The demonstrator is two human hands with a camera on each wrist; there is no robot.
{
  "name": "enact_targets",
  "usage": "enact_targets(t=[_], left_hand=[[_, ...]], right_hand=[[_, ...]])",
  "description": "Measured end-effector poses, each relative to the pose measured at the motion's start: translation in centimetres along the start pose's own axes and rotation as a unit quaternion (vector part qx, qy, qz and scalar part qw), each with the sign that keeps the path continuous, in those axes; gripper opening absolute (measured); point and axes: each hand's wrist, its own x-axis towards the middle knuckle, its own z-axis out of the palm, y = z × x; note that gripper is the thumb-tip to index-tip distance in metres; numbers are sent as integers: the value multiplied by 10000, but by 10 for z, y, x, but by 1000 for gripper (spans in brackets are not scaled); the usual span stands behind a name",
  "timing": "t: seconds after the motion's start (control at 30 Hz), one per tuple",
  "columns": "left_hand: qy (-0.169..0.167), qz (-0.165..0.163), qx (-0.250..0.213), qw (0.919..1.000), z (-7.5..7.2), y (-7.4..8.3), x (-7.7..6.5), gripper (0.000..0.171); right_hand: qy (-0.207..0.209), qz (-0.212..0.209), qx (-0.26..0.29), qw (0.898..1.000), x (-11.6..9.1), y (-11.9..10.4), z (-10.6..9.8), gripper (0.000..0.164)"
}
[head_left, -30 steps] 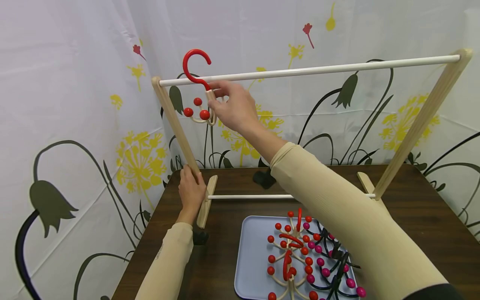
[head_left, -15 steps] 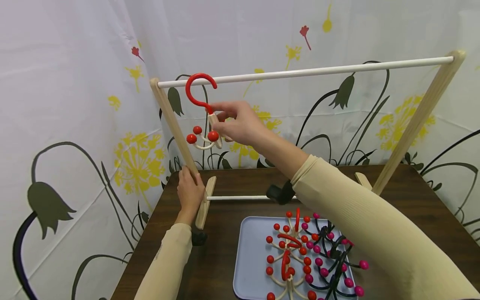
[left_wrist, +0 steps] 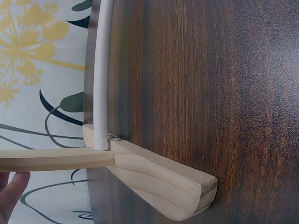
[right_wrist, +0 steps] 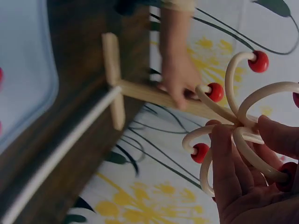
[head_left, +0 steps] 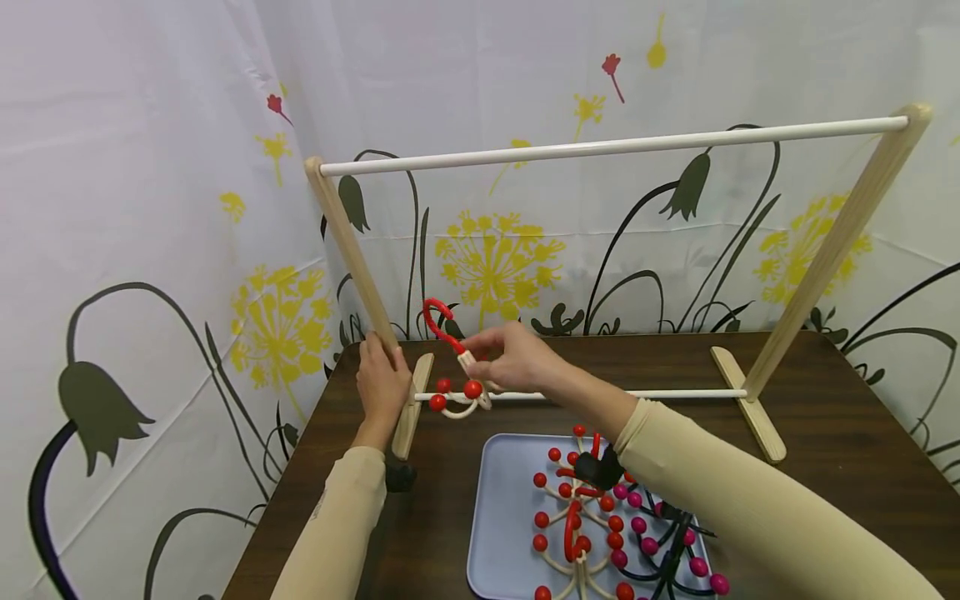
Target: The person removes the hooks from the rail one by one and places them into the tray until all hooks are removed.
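My right hand (head_left: 517, 360) pinches the cream neck of a hook hanger (head_left: 465, 360), which has a red hook on top and curved cream arms ending in red balls. It is held tilted in front of the lower bar of a wooden garment rack (head_left: 348, 250). Seen from the right wrist, the arms of the hanger (right_wrist: 240, 123) spread out around my fingers and thumb. My left hand (head_left: 384, 379) grips the rack's left upright low down, near its foot. In the left wrist view only fingertips (left_wrist: 18, 184) show, against the wooden upright (left_wrist: 46, 159).
A pale blue tray (head_left: 487, 517) on the dark wooden table (head_left: 420, 517) holds more red-and-cream hangers (head_left: 573, 525) and black ones with pink balls (head_left: 675, 542), partly behind my right sleeve. The rack's white top bar (head_left: 600, 148) spans above. Behind hangs a flowered curtain (head_left: 187, 167).
My right hand has come down and slightly right with the hanger, from the top bar's left end to the lower bar's height. My left hand stays on the upright.
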Motion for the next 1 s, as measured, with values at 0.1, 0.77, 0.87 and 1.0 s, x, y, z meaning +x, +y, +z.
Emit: enact_targets(t=[0.1, 0.77, 0.87, 1.0], left_hand=[[33, 5, -2, 10000, 0, 0, 1, 31], [124, 34, 9, 9999, -2, 4, 0, 31], [155, 74, -8, 9999, -2, 4, 0, 30], [148, 75, -19, 9999, -2, 4, -1, 30]], right_hand=[[8, 146, -104, 9998, -7, 20, 12, 28], [-350, 351, -2174, 9748, -32, 70, 59, 23], [-561, 499, -2260, 9712, -35, 73, 62, 22], [-749, 515, -2329, 9682, -38, 76, 65, 19]])
